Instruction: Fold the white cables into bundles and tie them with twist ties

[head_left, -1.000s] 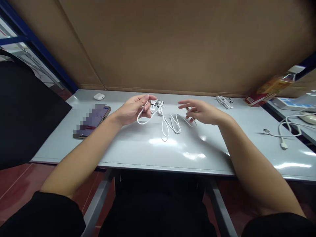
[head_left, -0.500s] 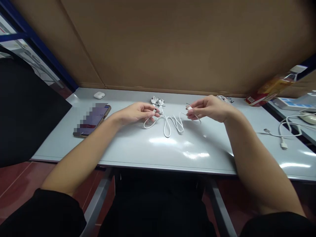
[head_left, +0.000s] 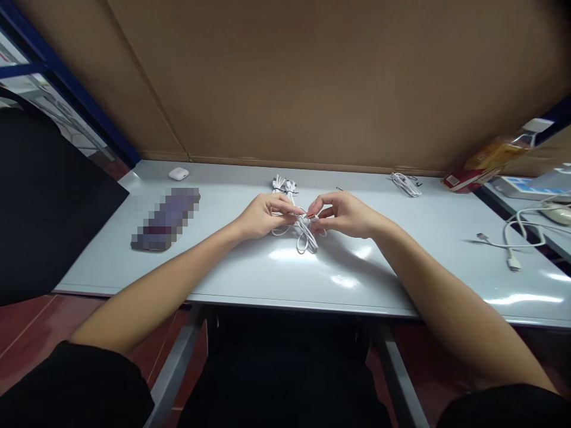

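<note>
Left hand (head_left: 266, 216) and right hand (head_left: 347, 215), both pinched nearly closed, are holding looped white cable (head_left: 307, 239) between them, no tie visible; two tied bundles (head_left: 291, 188) are lying just beyond, loose cable (head_left: 521, 245) well right.

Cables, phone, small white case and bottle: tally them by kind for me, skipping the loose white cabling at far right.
White cable in the left hand and right hand: 1
Cable bundles: 3
Phone: 1
Small white case: 1
Bottle: 1
Total: 7
</note>
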### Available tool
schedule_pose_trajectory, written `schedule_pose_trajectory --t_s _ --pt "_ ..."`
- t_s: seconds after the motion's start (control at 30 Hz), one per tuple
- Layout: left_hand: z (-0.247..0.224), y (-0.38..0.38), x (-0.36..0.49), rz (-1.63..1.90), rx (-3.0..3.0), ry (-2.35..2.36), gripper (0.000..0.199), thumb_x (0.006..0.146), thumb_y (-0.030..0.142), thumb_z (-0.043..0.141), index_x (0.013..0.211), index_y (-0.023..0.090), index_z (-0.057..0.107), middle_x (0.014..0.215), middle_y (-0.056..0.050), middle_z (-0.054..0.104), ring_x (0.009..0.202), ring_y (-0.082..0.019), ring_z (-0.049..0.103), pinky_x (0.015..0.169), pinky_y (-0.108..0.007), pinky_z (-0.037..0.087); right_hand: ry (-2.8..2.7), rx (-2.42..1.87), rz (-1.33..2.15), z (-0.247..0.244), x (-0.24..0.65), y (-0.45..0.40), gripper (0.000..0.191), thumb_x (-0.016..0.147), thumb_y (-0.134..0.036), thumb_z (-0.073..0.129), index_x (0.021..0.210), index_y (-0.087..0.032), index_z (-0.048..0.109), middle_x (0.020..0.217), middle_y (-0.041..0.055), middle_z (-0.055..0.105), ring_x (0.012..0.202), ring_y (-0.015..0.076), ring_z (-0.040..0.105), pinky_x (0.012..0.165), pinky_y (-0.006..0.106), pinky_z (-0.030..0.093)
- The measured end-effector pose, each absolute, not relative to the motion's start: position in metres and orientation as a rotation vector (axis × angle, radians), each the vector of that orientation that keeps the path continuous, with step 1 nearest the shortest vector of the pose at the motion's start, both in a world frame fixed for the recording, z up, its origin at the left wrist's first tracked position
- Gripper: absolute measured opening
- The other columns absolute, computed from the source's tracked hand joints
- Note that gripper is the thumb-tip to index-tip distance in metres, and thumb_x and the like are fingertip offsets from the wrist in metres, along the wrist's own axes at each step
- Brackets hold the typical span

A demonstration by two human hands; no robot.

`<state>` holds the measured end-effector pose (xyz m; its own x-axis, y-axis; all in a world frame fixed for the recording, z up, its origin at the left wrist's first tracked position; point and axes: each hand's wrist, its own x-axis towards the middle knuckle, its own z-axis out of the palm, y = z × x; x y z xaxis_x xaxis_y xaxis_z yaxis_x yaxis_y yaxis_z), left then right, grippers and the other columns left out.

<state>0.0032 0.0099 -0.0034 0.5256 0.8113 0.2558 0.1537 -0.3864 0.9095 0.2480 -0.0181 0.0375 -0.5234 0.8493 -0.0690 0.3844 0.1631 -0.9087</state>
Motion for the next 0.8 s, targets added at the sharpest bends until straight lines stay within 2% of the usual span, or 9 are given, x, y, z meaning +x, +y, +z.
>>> schedule_pose_trajectory --t_s 0.33,0.43,0.5,0.53,0.6,0.7,0.8 --pt "-0.002 0.005 0.005 0.88 1.852 0.727 0.021 0.082 0.036 0.082 0.096 0.021 0.086 0.099 -0.009 0.072 0.086 -0.018 0.068 0.074 -0.032 0.056 -2.052 -1.09 1.272 0.035 0.243 -0.02 0.015 0.079 -0.031 0.077 0.083 -0.021 0.067 0.074 0.0014 0.072 0.072 0.0197 0.071 0.069 0.034 0.054" --pt "0.003 0.007 0.002 0.838 1.806 0.786 0.037 0.081 0.04 0.084 0.112 0.02 0.082 0.102 -0.009 0.074 0.086 -0.019 0.07 0.073 -0.032 0.056 -2.041 -1.163 1.282 0.043 0.245 -0.022 0.017 0.081 -0.033 0.078 0.088 -0.021 0.069 0.08 0.0035 0.074 0.075 0.0204 0.072 0.068 0.034 0.056" --pt "0.012 0.011 -0.005 0.811 1.751 0.869 0.052 0.08 0.042 0.085 0.126 0.02 0.076 0.102 -0.009 0.075 0.08 -0.018 0.071 0.066 -0.03 0.055 -2.016 -1.227 1.297 0.05 0.254 -0.02 0.023 0.082 -0.037 0.079 0.097 -0.021 0.072 0.095 0.0069 0.077 0.077 0.0208 0.073 0.065 0.034 0.058" --pt "0.017 0.014 -0.011 0.803 1.751 0.928 0.052 0.081 0.044 0.083 0.126 0.02 0.075 0.103 -0.009 0.074 0.074 -0.017 0.069 0.062 -0.029 0.054 -2.006 -1.264 1.292 0.054 0.261 -0.018 0.026 0.082 -0.038 0.08 0.102 -0.022 0.073 0.104 0.0085 0.077 0.078 0.0208 0.073 0.063 0.034 0.059" --pt "0.03 0.02 -0.026 0.751 1.803 1.06 0.043 0.08 0.048 0.083 0.112 0.019 0.08 0.102 -0.009 0.075 0.064 -0.013 0.062 0.056 -0.027 0.047 -2.004 -1.363 1.224 0.061 0.279 -0.013 0.036 0.081 -0.04 0.082 0.112 -0.024 0.074 0.115 0.0098 0.075 0.076 0.0201 0.072 0.055 0.032 0.056" --pt "0.046 0.03 -0.052 0.623 1.84 1.281 0.038 0.08 0.049 0.083 0.105 0.021 0.083 0.086 -0.004 0.073 0.062 -0.011 0.052 0.062 -0.029 0.046 -2.01 -1.561 1.118 0.069 0.308 -0.005 0.045 0.081 -0.044 0.082 0.123 -0.029 0.074 0.11 0.0083 0.075 0.069 0.0182 0.069 0.047 0.029 0.047" --pt "0.054 0.035 -0.07 0.505 1.806 1.419 0.04 0.082 0.053 0.081 0.107 0.022 0.082 0.078 -0.001 0.068 0.069 -0.013 0.05 0.071 -0.03 0.046 -2.024 -1.709 1.092 0.074 0.328 -0.002 0.046 0.082 -0.044 0.081 0.124 -0.028 0.074 0.101 0.0068 0.075 0.065 0.0167 0.066 0.049 0.029 0.047"
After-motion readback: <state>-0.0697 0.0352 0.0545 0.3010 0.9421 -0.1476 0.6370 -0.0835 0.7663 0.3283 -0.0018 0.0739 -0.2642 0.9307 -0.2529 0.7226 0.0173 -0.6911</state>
